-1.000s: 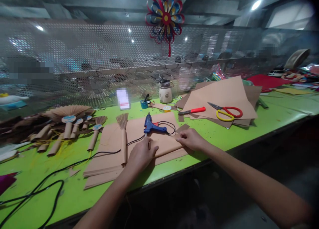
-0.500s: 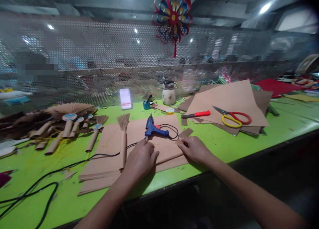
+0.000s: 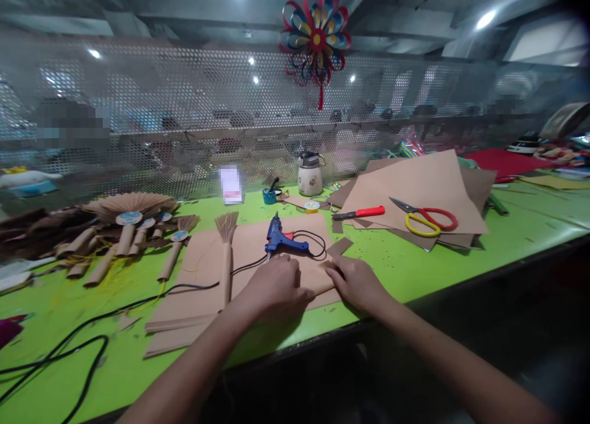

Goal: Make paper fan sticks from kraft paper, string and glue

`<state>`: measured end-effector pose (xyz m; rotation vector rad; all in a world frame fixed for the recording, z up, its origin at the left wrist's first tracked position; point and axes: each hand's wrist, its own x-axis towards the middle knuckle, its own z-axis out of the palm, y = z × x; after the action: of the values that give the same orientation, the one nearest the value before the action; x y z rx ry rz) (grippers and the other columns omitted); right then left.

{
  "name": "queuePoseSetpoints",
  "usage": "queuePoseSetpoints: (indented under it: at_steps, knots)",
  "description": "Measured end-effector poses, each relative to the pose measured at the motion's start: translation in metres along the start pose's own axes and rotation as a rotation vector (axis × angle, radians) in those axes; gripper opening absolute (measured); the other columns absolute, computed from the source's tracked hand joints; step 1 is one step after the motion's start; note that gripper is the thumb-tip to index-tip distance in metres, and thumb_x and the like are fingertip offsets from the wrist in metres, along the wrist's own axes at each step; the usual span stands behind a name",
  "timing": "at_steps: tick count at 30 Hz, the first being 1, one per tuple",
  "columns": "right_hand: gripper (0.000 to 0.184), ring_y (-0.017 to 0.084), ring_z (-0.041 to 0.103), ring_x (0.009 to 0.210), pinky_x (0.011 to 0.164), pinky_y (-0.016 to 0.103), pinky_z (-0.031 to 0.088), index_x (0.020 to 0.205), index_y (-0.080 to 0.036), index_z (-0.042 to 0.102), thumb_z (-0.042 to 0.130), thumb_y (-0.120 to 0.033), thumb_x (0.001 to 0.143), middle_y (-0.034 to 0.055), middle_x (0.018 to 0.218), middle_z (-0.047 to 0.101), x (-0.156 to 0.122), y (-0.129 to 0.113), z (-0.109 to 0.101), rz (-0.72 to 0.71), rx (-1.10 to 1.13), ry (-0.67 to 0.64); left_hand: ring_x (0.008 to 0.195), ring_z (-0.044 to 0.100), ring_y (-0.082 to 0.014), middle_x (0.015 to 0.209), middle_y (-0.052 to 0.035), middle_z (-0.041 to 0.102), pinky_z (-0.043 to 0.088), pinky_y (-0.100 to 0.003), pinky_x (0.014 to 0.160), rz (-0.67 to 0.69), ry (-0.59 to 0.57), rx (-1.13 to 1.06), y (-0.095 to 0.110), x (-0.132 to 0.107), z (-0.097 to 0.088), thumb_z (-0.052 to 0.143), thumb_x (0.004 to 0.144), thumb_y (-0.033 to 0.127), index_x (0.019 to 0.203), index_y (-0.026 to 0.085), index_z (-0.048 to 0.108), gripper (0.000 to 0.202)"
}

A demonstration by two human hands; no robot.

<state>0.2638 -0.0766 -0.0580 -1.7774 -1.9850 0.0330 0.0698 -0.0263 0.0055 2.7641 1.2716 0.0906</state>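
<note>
On a stack of brown paper sheets [image 3: 198, 270], a small sheet of brown paper [image 3: 318, 275] has its near edge folded or rolled. My left hand [image 3: 282, 282] lies over it, fingers curled and thumb along the near edge. At the sheet's right end, my right hand [image 3: 357, 281] pinches the paper between thumb and fingers. A blue glue gun [image 3: 283, 241] rests just beyond my left hand. Left of that hand lies a paper tube with a fringed end [image 3: 225, 264]. A dark brown strip [image 3: 341, 247] sits beyond my right hand.
Red and yellow scissors [image 3: 428, 220] and a red-handled knife [image 3: 364, 212] lie near more sheets [image 3: 410, 181]. Finished paper fans [image 3: 129, 215] are piled at left. A black cord [image 3: 120, 312] crosses the green table [image 3: 391, 270]. A bottle [image 3: 310, 175] stands behind.
My left hand has slid right along the folded paper, closer to my right hand. My right hand keeps its pinch at the sheet's end. The view has shifted slightly.
</note>
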Motion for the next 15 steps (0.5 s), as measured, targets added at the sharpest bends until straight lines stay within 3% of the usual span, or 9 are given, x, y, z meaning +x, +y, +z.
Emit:
queuePoseSetpoints:
  at_steps: [9, 15]
  knots:
    - [0.026, 0.016, 0.055, 0.064, 0.062, 0.026, 0.039, 0.071, -0.017, 0.058, 0.051, -0.034, 0.089, 0.0035, 0.068, 0.061, 0.001, 0.007, -0.003, 0.029, 0.282, 0.112, 0.094, 0.054, -0.0289, 0.095, -0.0140, 0.058, 0.043, -0.040, 0.081, 0.046, 0.180, 0.053, 0.011, -0.025, 0.022, 0.059, 0.079, 0.040, 0.085, 0.014, 0.059, 0.027]
    - [0.023, 0.016, 0.056, 0.067, 0.062, 0.027, 0.043, 0.073, -0.017, 0.061, 0.054, -0.035, 0.084, 0.0026, 0.071, 0.062, -0.010, 0.008, -0.020, 0.090, 0.437, 0.010, 0.090, 0.051, -0.0248, 0.097, -0.0101, 0.054, 0.044, -0.039, 0.079, 0.050, 0.322, -0.028, 0.011, -0.042, 0.036, 0.059, 0.082, 0.033, 0.093, 0.016, 0.051, 0.021]
